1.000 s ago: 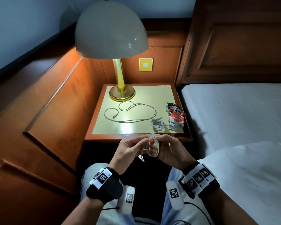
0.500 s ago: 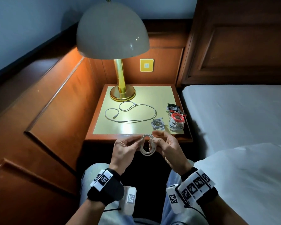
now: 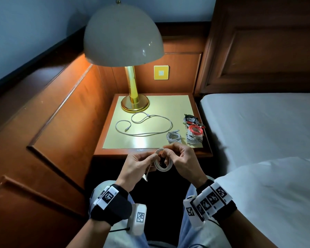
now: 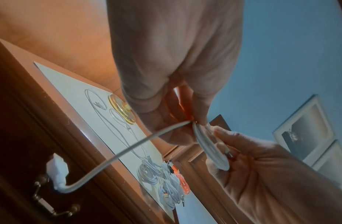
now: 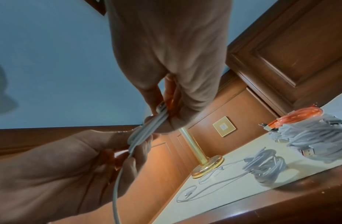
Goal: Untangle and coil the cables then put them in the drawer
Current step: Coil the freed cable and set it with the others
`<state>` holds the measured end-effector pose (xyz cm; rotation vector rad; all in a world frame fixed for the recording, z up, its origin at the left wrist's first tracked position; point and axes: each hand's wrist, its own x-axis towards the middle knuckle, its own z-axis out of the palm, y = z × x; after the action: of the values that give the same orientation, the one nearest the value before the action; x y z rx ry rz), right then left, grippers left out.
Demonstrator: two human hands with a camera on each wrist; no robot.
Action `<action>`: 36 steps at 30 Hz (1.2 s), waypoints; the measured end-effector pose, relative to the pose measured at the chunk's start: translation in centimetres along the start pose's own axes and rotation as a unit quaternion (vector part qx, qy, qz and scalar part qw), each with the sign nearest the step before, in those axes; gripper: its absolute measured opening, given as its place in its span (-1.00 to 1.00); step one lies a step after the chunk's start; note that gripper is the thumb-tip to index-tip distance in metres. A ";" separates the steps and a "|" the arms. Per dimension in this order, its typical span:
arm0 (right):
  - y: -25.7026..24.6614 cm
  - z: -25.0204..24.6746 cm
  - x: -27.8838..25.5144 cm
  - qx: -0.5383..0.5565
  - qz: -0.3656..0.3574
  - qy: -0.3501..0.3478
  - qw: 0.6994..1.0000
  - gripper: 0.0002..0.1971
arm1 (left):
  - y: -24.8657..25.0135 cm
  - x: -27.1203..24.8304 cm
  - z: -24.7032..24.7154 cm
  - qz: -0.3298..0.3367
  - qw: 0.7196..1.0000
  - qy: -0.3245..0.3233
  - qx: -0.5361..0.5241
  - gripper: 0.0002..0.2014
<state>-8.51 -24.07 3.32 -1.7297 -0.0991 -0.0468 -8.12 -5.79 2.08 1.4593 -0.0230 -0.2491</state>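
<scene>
Two hands meet over my lap, just short of the desk's (image 3: 151, 151) front edge, winding a white cable (image 3: 162, 163) into a small coil. My right hand (image 3: 183, 161) forms the holding grip, thumb and fingers pinched on the stacked loops; my left hand (image 3: 135, 166) pinches the cable where the free tail (image 4: 116, 157) leaves the coil. That tail hangs down from the left grip and ends in a white plug (image 4: 58, 171), seen in the left wrist view in front of the drawer handle (image 4: 51, 201).

To finish this step well, I judge the left grip should feed the tail in short lengths while the right keeps the loops flat and equal (a slack pinch would let them spring apart), with the plug end tucked through last.

The coil stands on edge between the two grips, its ring facing roughly toward me, and the tail's long axis runs downward toward my knees.

Beyond the grips on the desk lie one loose white cable (image 3: 143, 125), still uncoiled, a small coiled white cable (image 3: 174, 137) and a pile of coiled cables (image 3: 194, 130). The drawer looks closed.
</scene>
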 end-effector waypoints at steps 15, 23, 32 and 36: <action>5.6 6.1 -2.3 0.324 0.352 -0.102 0.872 -0.76 | 1.1 -0.6 2.2 0.049 0.998 0.040 -0.022 -0.87; 4.6 2.4 -1.2 0.360 0.276 0.039 0.890 -0.83 | 0.5 -0.6 -0.3 0.058 0.993 0.094 0.033 -0.69; 2.9 1.2 -1.7 0.374 0.206 -0.028 0.904 -0.83 | -0.2 -0.4 -0.5 0.050 0.988 0.124 0.078 -0.63; 2.0 1.1 -1.6 0.375 0.188 -0.068 0.905 -0.77 | -0.1 -0.7 -0.2 0.050 0.987 0.123 0.091 -0.77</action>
<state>-9.92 -23.41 1.05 -0.9505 0.1081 0.3582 -8.79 -5.48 2.03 1.6572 0.0827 0.0164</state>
